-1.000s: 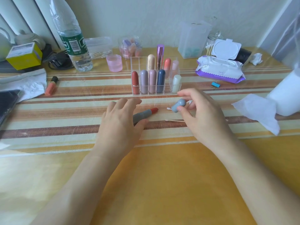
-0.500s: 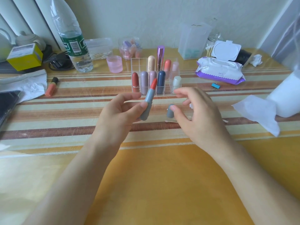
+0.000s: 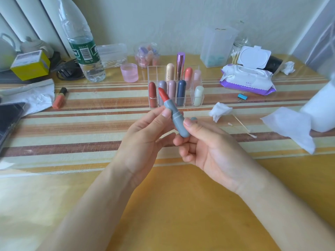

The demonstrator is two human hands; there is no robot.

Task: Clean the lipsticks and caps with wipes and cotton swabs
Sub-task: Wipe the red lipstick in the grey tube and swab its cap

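- The striped tabletop (image 3: 72, 127) spans the frame.
- Your left hand (image 3: 143, 140), at centre, pinches the upper barrel of the grey lipstick (image 3: 176, 119) between thumb and fingers.
- Your right hand (image 3: 215, 153), just right of it, grips the lower barrel, thumb pressed on its side.
- The wipes pack (image 3: 248, 78) lies at upper right, lid flipped open.
- The clear organizer (image 3: 154, 73) stands at upper centre, holding capped lipsticks (image 3: 181, 91).
- The grey lipstick is held above the tabletop, tilted, its red tip pointing up-left.
- A crumpled wipe (image 3: 220, 110) lies right of centre, with cotton swabs (image 3: 253, 136) beside it.
- A grey cap (image 3: 194, 118) peeks out behind your right thumb.
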